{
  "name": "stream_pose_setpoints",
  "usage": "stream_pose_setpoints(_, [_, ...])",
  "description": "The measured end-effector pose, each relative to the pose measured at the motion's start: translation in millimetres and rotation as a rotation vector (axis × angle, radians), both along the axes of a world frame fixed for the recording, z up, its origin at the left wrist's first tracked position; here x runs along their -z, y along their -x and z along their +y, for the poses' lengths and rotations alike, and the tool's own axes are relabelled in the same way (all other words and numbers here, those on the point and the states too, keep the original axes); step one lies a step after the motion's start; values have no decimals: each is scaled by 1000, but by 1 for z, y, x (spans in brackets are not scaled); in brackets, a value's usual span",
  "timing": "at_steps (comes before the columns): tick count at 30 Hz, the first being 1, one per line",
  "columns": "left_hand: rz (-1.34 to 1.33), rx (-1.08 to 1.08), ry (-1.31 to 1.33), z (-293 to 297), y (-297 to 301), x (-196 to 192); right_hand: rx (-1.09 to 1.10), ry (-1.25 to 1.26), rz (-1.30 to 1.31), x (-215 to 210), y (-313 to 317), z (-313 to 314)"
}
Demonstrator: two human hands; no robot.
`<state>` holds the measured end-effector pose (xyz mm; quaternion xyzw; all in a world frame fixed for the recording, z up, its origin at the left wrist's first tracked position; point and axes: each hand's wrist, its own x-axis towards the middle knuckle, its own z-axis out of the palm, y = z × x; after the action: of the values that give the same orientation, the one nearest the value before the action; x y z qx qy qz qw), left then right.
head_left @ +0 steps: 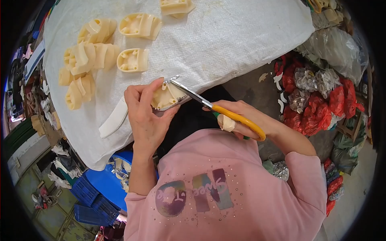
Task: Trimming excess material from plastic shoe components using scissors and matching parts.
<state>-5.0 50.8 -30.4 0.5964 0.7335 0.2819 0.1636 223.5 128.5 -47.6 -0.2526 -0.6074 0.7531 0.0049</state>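
Note:
My left hand (145, 114) pinches a cream moulded plastic part (164, 98) between thumb and fingers at the near edge of the white-covered table. The part's hollow, ribbed side faces up, with a dark line along its right edge. Closed around yellow-handled scissors (237, 116), my right hand (243, 122) holds their metal blades against the part's upper right edge. A bit of green handle shows under the palm, and a beige wrap covers one finger. Beside my left hand lies a curved white strip (114, 120). The blade tips are partly hidden by shine.
Several similar cream parts (132, 60) lie on the white woven sheet (225, 36) farther off. Below the table's left edge stand a blue tub (98, 178) with scraps and blue crates (86, 188). Red bags (315, 116) and clear plastic (335, 46) are piled on the right.

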Motion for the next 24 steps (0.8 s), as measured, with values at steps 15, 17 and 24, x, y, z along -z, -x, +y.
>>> stream_pose_setpoints(15, [0,-15,-3,-2,0,2,58,67,-21,6,3,-11])
stream_pose_setpoints(17, [3,-21,2,-2,0,1,63,-3,-1,6,4,-12])
stream_pose_setpoints(24, [1,-17,6,-2,0,3,44,18,-55,4,2,-13])
